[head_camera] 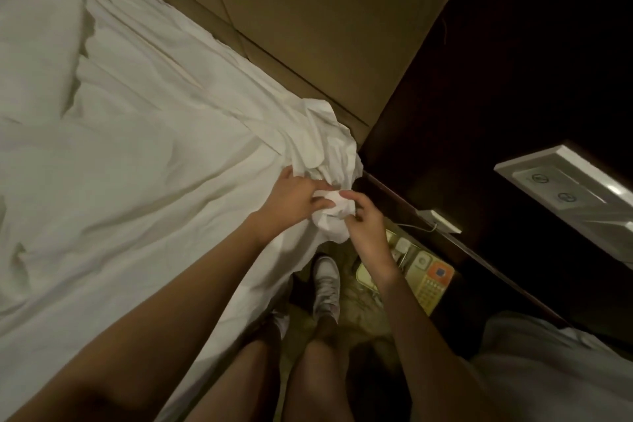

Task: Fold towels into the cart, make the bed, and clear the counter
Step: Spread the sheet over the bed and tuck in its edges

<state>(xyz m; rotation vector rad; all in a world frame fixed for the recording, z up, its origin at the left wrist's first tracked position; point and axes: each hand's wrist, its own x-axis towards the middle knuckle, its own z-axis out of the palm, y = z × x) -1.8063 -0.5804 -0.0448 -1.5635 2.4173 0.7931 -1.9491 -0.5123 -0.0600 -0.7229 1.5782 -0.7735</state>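
Sheet (144, 161) corner bunched at far right bed corner, beside headboard (308, 17). Your left hand (291, 199) and right hand (366, 223) both pinch it. Risk: loose grip slips, wrinkles stay; phone (428, 281) close right.

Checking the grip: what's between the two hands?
A bunched corner of the white sheet, pinched by the left hand and the right hand, in the head view.

Dim warm light, right side v. dark, soft blur, wide-angle distortion at edges.
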